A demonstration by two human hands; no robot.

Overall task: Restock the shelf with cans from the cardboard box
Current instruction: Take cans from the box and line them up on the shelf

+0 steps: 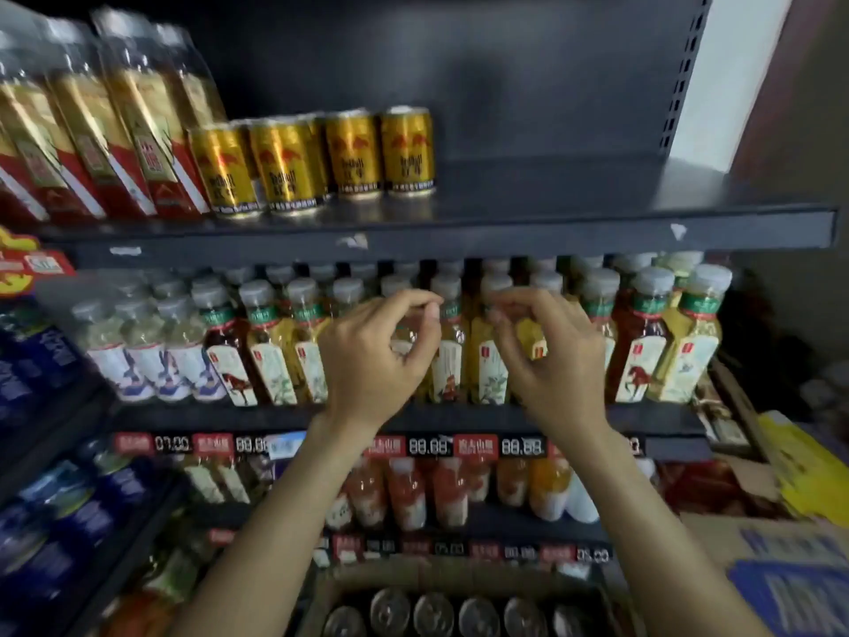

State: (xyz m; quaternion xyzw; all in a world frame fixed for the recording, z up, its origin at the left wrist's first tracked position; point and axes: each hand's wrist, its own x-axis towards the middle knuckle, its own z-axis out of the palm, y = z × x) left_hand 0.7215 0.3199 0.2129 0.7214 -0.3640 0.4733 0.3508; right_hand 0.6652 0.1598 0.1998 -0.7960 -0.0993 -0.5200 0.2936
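Observation:
Several gold cans (pixel 317 163) stand in a row on the dark top shelf (pixel 551 227), left of a wide bare stretch. At the bottom of the view a cardboard box (pixel 459 579) holds several cans (pixel 432 613) seen from above by their silver lids. My left hand (pixel 372 356) and my right hand (pixel 551 356) hang in mid-air in front of the middle shelf's bottles, fingers loosely curled, holding nothing. Both hands are well below the gold cans and above the box.
Boxed bottles (pixel 105 131) fill the top shelf's left end. Tea bottles (pixel 643 342) crowd the middle shelf, juice bottles (pixel 413 494) the one below. Blue cans (pixel 55 498) line a rack at left. Cardboard and a blue-printed carton (pixel 781 572) lie at right.

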